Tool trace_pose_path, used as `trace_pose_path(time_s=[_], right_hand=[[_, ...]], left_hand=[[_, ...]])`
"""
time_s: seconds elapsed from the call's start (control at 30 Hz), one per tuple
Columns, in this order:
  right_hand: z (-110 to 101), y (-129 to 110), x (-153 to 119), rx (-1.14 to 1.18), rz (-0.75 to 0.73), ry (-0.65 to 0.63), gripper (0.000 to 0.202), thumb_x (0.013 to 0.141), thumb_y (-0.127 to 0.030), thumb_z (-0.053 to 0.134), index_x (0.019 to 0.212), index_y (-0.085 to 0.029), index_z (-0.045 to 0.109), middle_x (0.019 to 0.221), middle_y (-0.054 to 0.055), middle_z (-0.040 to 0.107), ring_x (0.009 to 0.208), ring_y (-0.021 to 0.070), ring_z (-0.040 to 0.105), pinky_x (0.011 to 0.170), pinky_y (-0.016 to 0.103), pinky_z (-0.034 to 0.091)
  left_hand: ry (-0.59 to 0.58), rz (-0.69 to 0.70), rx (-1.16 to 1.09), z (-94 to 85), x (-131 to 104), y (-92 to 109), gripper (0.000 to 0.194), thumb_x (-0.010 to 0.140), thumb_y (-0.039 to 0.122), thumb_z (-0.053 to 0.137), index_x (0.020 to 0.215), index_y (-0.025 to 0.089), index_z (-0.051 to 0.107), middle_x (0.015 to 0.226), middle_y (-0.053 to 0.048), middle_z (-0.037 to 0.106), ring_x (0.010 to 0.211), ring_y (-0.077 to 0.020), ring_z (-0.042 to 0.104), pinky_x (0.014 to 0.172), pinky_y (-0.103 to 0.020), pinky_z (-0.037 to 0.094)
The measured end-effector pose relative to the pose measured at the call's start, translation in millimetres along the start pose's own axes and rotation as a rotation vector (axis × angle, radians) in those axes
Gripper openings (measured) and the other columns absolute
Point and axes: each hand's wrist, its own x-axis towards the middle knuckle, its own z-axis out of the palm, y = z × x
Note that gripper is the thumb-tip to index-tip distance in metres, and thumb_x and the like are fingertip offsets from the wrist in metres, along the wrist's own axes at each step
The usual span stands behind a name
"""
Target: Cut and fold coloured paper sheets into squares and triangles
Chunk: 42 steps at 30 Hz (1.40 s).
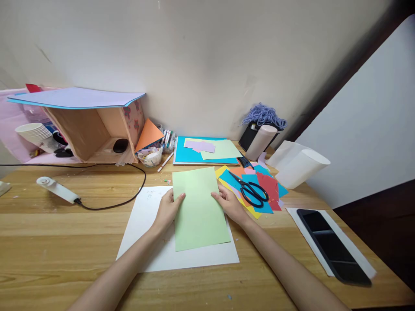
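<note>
A sheet of light green paper point(199, 211) is held up between both hands, tilted over a larger white sheet point(149, 255) on the table. My left hand point(168, 207) grips its left edge, thumb in front and fingers behind. My right hand point(229, 202) pinches the right edge the same way. Just right of that hand lie black-handled scissors point(251, 190) on a pile of coloured paper scraps point(269, 185). Small faint marks show at the white sheet's upper left.
A glue gun point(60, 190) with a black cord lies left. Behind stand a cardboard box point(132, 125), a bowl point(151, 157), markers point(167, 137) and a blue paper stack point(181, 151). White paper rolls point(292, 170), a pink roll point(261, 142), purple yarn point(264, 115) and a phone point(333, 246) are right.
</note>
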Motion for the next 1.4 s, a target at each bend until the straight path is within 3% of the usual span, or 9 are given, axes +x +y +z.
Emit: trace_pose_path(time_s=[0.17,0.27,0.37,0.43,0.53,0.73,0.9,1.27,1.4], right_hand=[[-2,9,4,-0.294,-0.131,0.076,0.024,0.078,-0.038,0.050,0.063,-0.019,0.053,0.058,-0.003,0.052,0.056,0.0141,0.046,0.051,0.024,0.037],[-2,12,5,-0.444,-0.230,0.070,0.019,0.082,-0.030,0.045,0.074,-0.021,0.060,0.071,0.001,0.061,0.067,0.0180,0.054,0.061,0.028,0.041],[-1,13,5,-0.530,-0.350,0.012,0.027,0.084,-0.023,0.041,0.104,-0.026,0.059,0.099,0.003,0.064,0.091,0.0224,0.057,0.077,0.036,0.043],[-1,13,3,-0.572,-0.427,-0.083,0.039,0.085,-0.017,0.036,0.120,-0.028,0.049,0.115,0.002,0.058,0.105,0.0211,0.052,0.087,0.039,0.041],[-2,12,1,-0.646,-0.490,-0.234,0.050,0.083,-0.009,0.033,0.128,-0.030,0.039,0.128,0.000,0.047,0.116,0.0183,0.044,0.095,0.040,0.038],[-2,9,-3,-0.775,-0.559,-0.372,0.052,0.080,-0.004,0.037,0.125,-0.030,0.044,0.132,0.000,0.042,0.118,0.0188,0.043,0.094,0.040,0.041],[2,6,-5,-0.886,-0.637,-0.401,0.046,0.081,-0.004,0.040,0.122,-0.023,0.048,0.130,0.005,0.045,0.119,0.0197,0.041,0.095,0.040,0.041],[5,12,-5,-0.932,-0.637,-0.387,0.041,0.083,-0.009,0.040,0.121,-0.021,0.048,0.130,0.006,0.045,0.121,0.0220,0.037,0.095,0.043,0.041],[4,16,-4,-0.920,-0.637,-0.385,0.042,0.083,-0.008,0.040,0.123,-0.021,0.047,0.129,0.007,0.046,0.122,0.0222,0.037,0.096,0.043,0.040]], left_hand=[[0.138,0.337,0.524,-11.0,8,-8,0.062,0.068,0.029,0.063,0.124,0.022,0.038,0.125,-0.010,0.044,0.114,-0.0253,0.042,0.090,-0.039,0.037],[0.044,0.432,0.819,-21.0,14,-9,0.046,0.070,0.030,0.060,0.114,0.022,0.049,0.122,-0.008,0.046,0.115,-0.0269,0.038,0.095,-0.042,0.031],[-0.075,0.435,0.939,-27.6,18,-6,0.043,0.074,0.035,0.056,0.114,0.021,0.050,0.120,-0.008,0.050,0.114,-0.0267,0.039,0.095,-0.042,0.031],[-0.097,0.436,0.974,-29.9,19,-5,0.047,0.075,0.038,0.054,0.118,0.021,0.047,0.122,-0.008,0.049,0.116,-0.0272,0.038,0.095,-0.042,0.030],[-0.124,0.450,1.000,-33.3,21,-4,0.047,0.077,0.039,0.051,0.120,0.022,0.047,0.123,-0.008,0.049,0.116,-0.0277,0.039,0.095,-0.042,0.030],[-0.215,0.463,1.040,-43.0,26,-5,0.040,0.083,0.030,0.041,0.122,0.022,0.047,0.125,-0.005,0.049,0.118,-0.0258,0.037,0.096,-0.041,0.030],[-0.249,0.447,1.086,-45.7,29,-5,0.040,0.084,0.030,0.040,0.123,0.020,0.045,0.127,-0.004,0.047,0.119,-0.0243,0.035,0.096,-0.040,0.032],[-0.196,0.462,1.038,-44.3,29,-4,0.041,0.080,0.030,0.049,0.119,0.019,0.044,0.117,-0.007,0.053,0.110,-0.0230,0.045,0.090,-0.037,0.037],[-0.183,0.453,1.047,-41.7,27,-2,0.052,0.080,0.027,0.049,0.129,0.020,0.032,0.118,-0.008,0.052,0.109,-0.0235,0.046,0.088,-0.037,0.038]])
